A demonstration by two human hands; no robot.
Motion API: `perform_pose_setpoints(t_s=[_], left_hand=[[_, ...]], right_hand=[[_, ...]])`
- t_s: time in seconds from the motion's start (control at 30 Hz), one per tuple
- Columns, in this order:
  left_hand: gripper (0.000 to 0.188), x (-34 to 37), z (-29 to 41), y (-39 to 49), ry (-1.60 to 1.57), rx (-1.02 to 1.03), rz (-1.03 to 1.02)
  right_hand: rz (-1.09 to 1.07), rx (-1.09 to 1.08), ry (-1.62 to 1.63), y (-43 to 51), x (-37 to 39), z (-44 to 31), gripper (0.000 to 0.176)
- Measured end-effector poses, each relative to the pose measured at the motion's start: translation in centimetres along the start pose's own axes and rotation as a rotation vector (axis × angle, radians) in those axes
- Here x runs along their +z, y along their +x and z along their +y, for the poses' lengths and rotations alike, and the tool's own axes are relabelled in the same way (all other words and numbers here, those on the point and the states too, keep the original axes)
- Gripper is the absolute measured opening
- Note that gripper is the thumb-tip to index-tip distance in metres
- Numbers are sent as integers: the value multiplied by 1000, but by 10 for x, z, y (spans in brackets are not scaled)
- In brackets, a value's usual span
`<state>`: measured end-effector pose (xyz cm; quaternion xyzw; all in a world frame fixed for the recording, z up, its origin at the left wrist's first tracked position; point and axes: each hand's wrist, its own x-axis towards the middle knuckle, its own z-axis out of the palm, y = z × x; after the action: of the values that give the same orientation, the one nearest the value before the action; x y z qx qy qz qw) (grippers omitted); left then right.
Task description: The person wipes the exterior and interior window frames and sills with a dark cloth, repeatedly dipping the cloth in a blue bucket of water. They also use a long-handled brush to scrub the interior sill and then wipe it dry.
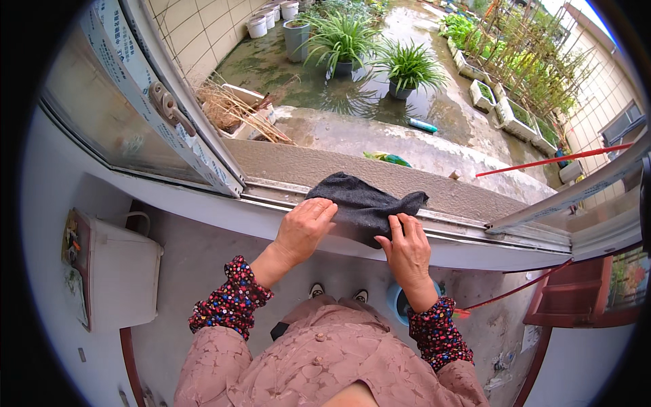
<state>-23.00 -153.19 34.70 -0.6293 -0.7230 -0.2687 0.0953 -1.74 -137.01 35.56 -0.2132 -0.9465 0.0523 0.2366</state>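
A dark grey cloth (363, 203) lies spread over the metal track (457, 224) of a sliding window and hangs a little over the inner side of the white sill (457, 254). My left hand (307, 224) grips the cloth's left edge, fingers curled onto it. At the cloth's right end, my right hand (407, 244) pinches a bunched part, with the thumb on the near side. The track beneath the cloth is hidden. To the left stands a window sash (163, 127) with a metal handle (168, 104); another sash frame (569, 191) is at the right.
A white appliance (122, 269) stands low at the left. Below the sill, a blue bucket (399, 302) sits by my right forearm. Outside are potted plants (407, 66), a box of dry stalks (239, 114), a turquoise bottle (422, 125) and a red pole (549, 160).
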Motion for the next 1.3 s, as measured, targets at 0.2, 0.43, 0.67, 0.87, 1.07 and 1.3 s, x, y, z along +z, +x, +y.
perform_pose_setpoints(t_s=[0.2, 0.43, 0.67, 0.87, 1.07, 1.3], left_hand=[[46, -39, -44, -39, 322, -149, -103], [54, -63, -63, -46, 367, -280, -187], [46, -25, -6, -24, 274, -204, -112], [41, 44, 88, 37, 53, -11, -61], [45, 121, 167, 93, -38, 131, -46], [60, 117, 187, 102, -73, 115, -118]], right_hand=[[9, -132, 136, 36, 37, -58, 53], [11, -252, 230, 70, 65, -101, 50], [-65, -241, 226, 55, 31, -40, 39], [-41, -98, 23, 2, -31, 53, 36], [91, 8, -310, -42, -103, 136, 36], [-60, 91, -398, -70, -86, 164, 35]])
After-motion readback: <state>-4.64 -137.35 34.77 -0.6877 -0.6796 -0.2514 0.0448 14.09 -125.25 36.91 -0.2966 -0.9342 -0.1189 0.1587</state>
